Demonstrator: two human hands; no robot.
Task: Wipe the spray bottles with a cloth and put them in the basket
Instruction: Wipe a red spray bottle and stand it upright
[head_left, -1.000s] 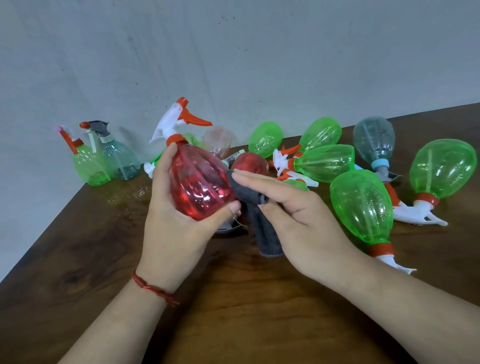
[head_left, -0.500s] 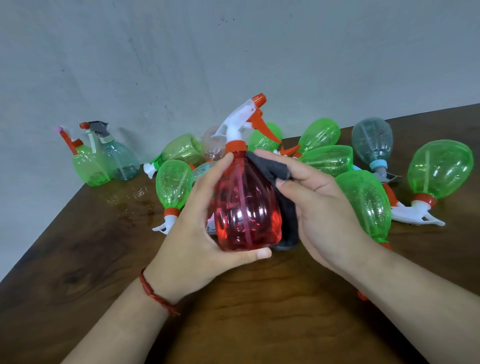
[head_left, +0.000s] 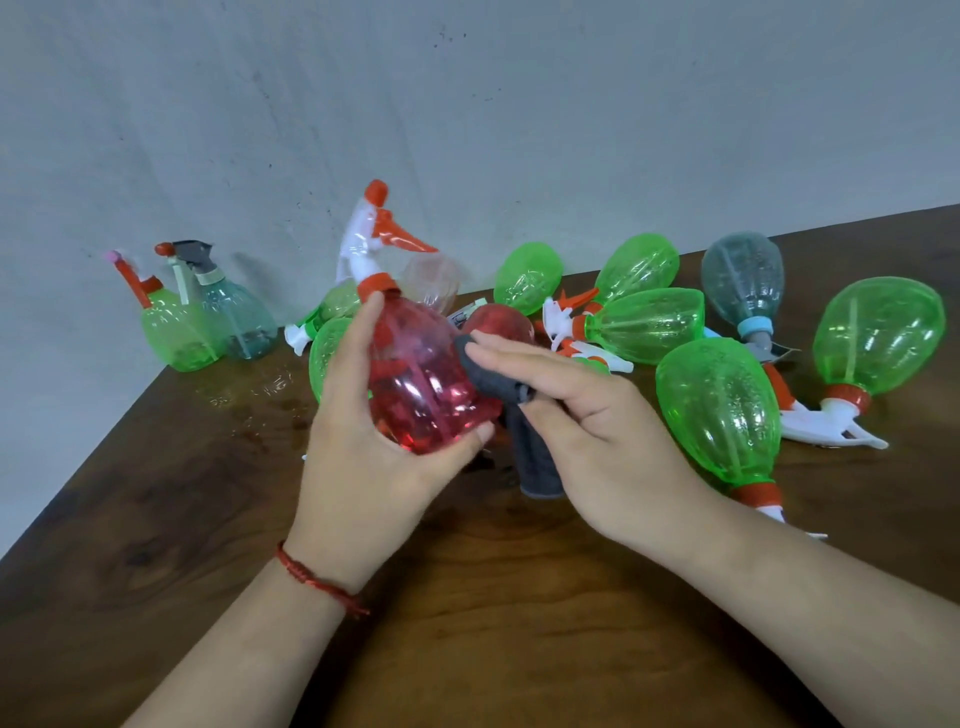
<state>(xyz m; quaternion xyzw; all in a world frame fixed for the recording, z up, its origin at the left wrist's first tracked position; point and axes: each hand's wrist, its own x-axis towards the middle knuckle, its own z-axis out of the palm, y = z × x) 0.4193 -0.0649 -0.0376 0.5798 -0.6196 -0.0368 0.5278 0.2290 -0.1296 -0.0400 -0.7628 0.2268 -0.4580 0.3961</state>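
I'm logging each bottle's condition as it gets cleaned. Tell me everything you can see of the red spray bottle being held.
The red spray bottle has a translucent red, ribbed, bulbous plastic body, an orange collar, a white trigger head and an orange nozzle and trigger. A dip tube shows inside. It is lifted off the table, roughly upright, tilted slightly left. The left hand wraps its body, thumb under the base. The right hand presses a dark grey cloth against its right side.

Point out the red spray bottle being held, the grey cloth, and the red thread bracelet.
red spray bottle (head_left: 421, 384): head view, on its clear red body.
grey cloth (head_left: 491, 376): head view, on the fold pressed against the bottle.
red thread bracelet (head_left: 311, 582): head view, on the band across the left wrist.
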